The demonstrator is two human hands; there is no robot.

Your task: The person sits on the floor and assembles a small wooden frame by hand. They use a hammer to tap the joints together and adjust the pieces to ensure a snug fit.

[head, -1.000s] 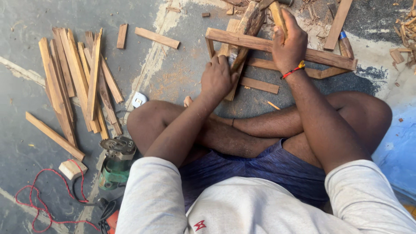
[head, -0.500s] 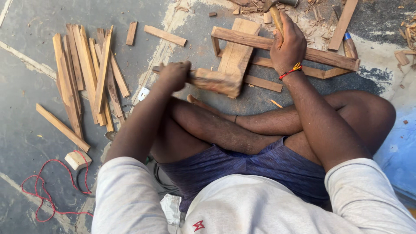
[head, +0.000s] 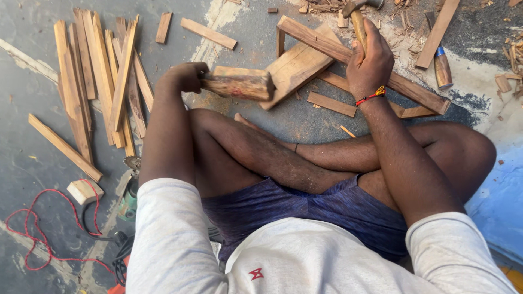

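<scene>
A grey concrete floor (head: 32,136) fills the frame, scuffed and streaked with pale paint toward the upper middle. Sawdust and wood chips (head: 414,22) litter the upper right. A blue sheet (head: 498,212) covers the lower right corner. Flat daylight, soft shadows.

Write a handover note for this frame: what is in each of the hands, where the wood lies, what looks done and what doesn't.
Left hand: closed on a thick wooden block, held above the floor beside the left knee.
Right hand: closed on a hammer handle, resting on the slat frame.
Frame lies ahead of the crossed legs on the floor; loose slats are piled to the left, a power tool by the left hip.
Done: frame partly assembled. Left: the block is not yet set down.
</scene>
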